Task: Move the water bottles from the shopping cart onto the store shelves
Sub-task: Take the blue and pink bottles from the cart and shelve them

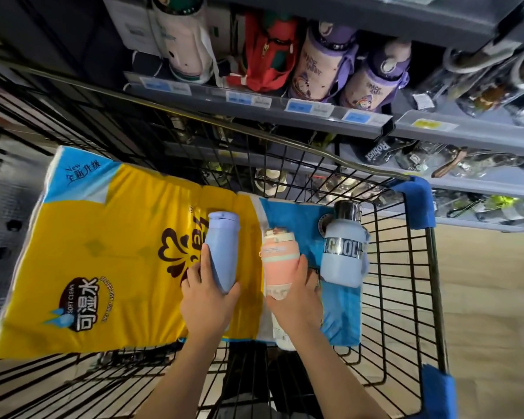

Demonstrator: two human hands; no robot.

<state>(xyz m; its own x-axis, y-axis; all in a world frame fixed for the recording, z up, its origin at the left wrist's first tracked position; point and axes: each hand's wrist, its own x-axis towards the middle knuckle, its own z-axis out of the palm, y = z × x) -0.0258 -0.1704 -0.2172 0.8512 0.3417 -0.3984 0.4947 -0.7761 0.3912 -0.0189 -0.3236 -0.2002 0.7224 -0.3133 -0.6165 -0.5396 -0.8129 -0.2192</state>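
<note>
Inside the black wire shopping cart (406, 267), a smooth matte blue cylindrical bottle (221, 249) is gripped by the left hand (209, 300), and a ribbed pink-and-cream bottle (277, 261) by the right hand (297, 297), above a glossy yellow plastic tissue pack (103, 252).

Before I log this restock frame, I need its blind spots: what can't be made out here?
Head view only:
- Price tags on the shelf edge: too blurred to read.
- Pink bottle: base hidden by the right hand.
- Blue bottle: lower side covered by the left hand.
- Cart floor: hidden under the yellow pack.
</note>
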